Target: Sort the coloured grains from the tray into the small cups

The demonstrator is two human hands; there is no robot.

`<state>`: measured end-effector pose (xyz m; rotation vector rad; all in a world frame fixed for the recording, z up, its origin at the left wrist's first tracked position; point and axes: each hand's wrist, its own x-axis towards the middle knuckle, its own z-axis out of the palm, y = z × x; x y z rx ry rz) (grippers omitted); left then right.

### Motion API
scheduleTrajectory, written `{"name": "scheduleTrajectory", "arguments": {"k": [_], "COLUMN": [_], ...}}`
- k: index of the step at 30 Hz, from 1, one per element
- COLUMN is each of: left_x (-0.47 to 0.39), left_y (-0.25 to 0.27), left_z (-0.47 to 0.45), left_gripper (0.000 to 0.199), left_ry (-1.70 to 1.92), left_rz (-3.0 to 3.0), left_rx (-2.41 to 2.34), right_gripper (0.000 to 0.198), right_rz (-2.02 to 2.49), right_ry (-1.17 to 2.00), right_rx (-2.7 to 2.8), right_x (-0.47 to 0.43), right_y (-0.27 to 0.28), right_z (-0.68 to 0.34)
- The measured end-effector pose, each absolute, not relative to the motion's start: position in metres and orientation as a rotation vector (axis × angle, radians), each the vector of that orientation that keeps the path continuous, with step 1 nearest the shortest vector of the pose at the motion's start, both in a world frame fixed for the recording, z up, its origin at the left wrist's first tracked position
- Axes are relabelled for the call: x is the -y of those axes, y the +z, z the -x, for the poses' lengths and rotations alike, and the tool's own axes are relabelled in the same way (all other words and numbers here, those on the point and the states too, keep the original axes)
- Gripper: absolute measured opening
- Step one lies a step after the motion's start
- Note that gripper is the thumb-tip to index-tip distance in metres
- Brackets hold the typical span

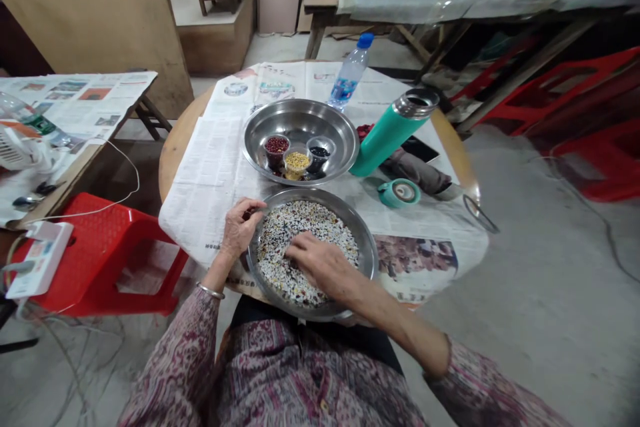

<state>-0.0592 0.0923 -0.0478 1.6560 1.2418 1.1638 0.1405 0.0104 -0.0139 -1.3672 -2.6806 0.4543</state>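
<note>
Head view: mixed beans (320, 227) fill near steel basin (367, 247) on table edge.
Left hand (240, 223): my fingers curled at the basin rim, steadying.
Right hand (320, 263): my fingertips pressed together, pinching among beans.
Handling: beans likely light, hard, slippery; I pick singly by fingertip.

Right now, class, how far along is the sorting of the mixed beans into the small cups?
Done: three cups in the far pan hold red beans, yellow grains and black beans. In hand: the right hand picks among the mixed beans, while the left hand rests at the near pan's rim. Left: that pan is mostly covered with unsorted beans.
</note>
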Motion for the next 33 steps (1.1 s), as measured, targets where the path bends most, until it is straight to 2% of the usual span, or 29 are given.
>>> {"name": "scheduleTrajectory", "arguments": {"k": [4,6,9,14,19,22,26,30,33], "left_x": [-0.092,-0.092,-0.092,-0.09,-0.089,-0.089,-0.089,-0.09,-0.09], "left_y": [-0.047,-0.046,-0.046,-0.043,-0.04,-0.039,-0.04,-0.041,-0.043], "left_z": [0.06,0.06,0.06,0.06,0.059,0.059,0.06,0.06,0.06], "left_gripper": [0.017,0.017,0.017,0.017,0.017,0.016,0.016,0.015,0.014], "left_ry": [1.166,1.167,1.157,1.144,1.127,1.133,1.145,1.144,1.135], "left_rz": [-1.652,-1.647,-1.638,-1.666,-1.647,-1.643,-1.644,-1.621,-1.607], "left_rx": [-1.239,-1.243,-1.253,-1.268,-1.318,-1.304,-1.264,-1.28,-1.293], "right_gripper": [0.023,0.019,0.023,0.03,0.015,0.015,0.019,0.019,0.018], "right_rz": [1.759,1.838,1.765,1.391,1.136,1.088,1.253,1.482,1.502], "right_ry": [0.241,0.238,0.412,0.69,0.518,0.351,0.208,0.227,0.406], "right_rx": [2.45,2.402,2.393,2.479,2.666,2.691,2.64,2.641,2.601], "right_x": [-0.03,-0.024,-0.004,0.019,-0.007,-0.036,-0.067,-0.068,-0.045], "right_y": [-0.013,-0.014,-0.017,-0.021,-0.016,-0.015,-0.014,-0.012,-0.012], "right_z": [-0.172,-0.181,-0.179,-0.138,-0.105,-0.105,-0.125,-0.155,-0.173]}}
